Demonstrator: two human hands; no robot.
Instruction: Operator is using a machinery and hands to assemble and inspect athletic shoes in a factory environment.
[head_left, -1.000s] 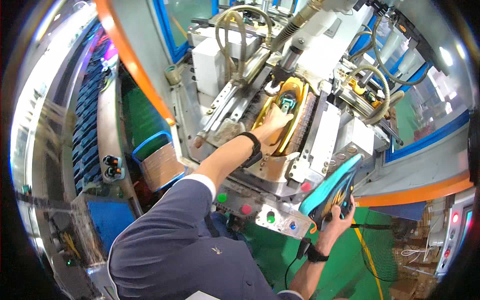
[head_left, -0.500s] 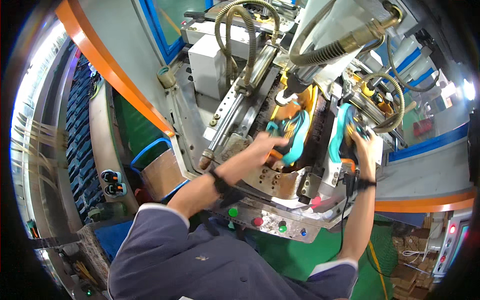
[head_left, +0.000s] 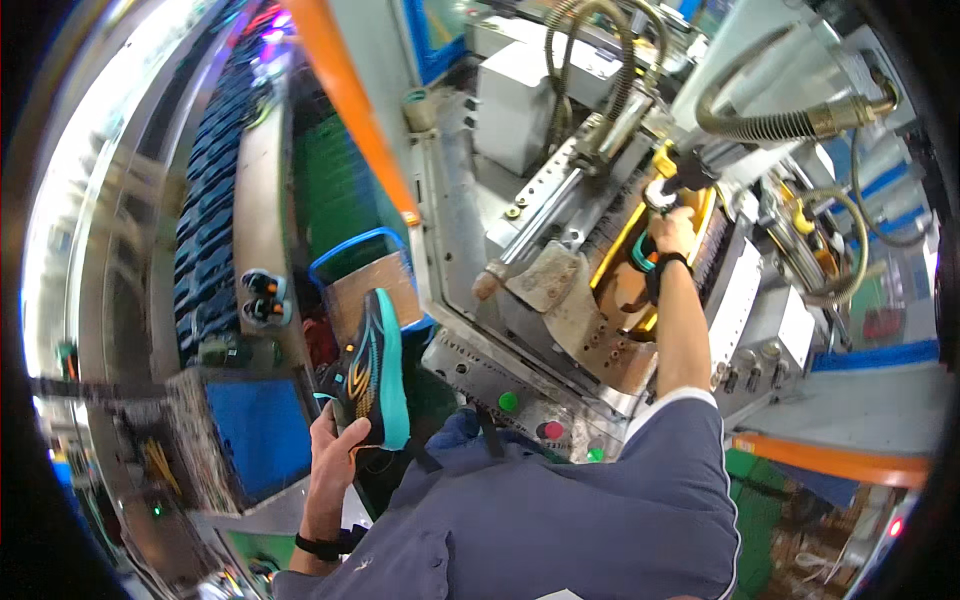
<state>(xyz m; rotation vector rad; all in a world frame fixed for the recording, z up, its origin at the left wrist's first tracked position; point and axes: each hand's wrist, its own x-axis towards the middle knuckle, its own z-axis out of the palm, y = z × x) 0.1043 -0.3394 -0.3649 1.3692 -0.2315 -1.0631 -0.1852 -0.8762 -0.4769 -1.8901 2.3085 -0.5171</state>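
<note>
Machinery [head_left: 455,220] rises beside green floor [head_left: 330,190]. Since the earlier frame, my left grip [head_left: 335,447] has swung left, clasping a shoe [head_left: 375,375] near a blue-framed cart [head_left: 350,298]; my right grip [head_left: 672,232] now reaches into the yellow-rimmed cradle [head_left: 618,245], whether closed I cannot tell. The shoe is black, teal-soled, orange-streaked, toe up.

Blk/teal/orange shoe [head_left: 373,385], toe up, in L hand [head_left: 335,452]; 2nd shoe [head_left: 641,252], mostly hidden, by R hand [head_left: 673,231]

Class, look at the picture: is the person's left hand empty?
No, the left hand holds a dark shoe with a turquoise sole.
</note>
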